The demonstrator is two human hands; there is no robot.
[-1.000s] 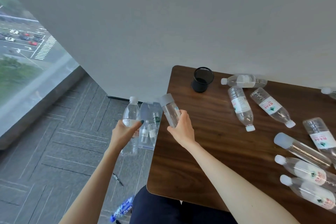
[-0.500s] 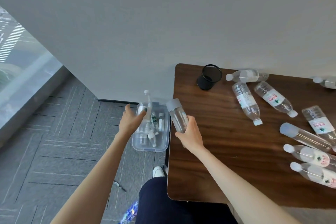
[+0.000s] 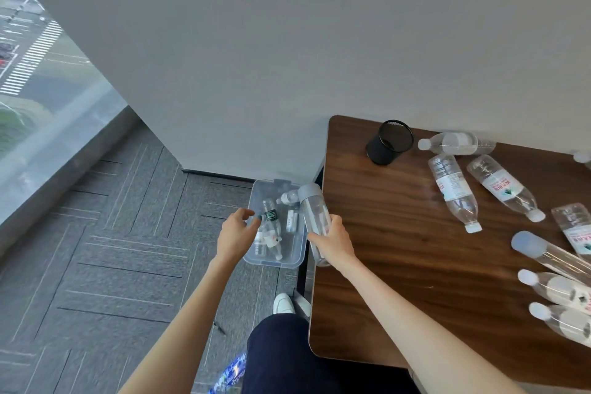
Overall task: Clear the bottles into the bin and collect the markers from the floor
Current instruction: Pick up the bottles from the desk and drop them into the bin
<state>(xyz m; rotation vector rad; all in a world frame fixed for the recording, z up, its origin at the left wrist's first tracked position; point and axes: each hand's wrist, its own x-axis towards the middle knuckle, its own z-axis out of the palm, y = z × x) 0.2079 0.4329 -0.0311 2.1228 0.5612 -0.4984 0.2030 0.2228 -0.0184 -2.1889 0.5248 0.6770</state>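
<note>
- Fingers (image 3: 335, 223) of the right hand (image 3: 332, 241) wrap a grey-capped bottle (image 3: 315, 211), just right of the bin (image 3: 271, 262).
- I see the left hand (image 3: 235, 233) relaxed and empty over the bin's left rim.
- Several small bottles (image 3: 270, 227) lie inside the bin.
- More bottles (image 3: 452, 189) lie on the desk (image 3: 383, 249), right of the bin.

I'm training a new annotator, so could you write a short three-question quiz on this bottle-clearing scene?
1. True or false: the left hand holds a bottle.
2. Which hand grips the grey-capped bottle? A) left hand B) right hand
3. Fill in: the black mesh cup stands on the ____.
Key: 1 false, it is empty, near the bin; 2 B; 3 table.
</note>
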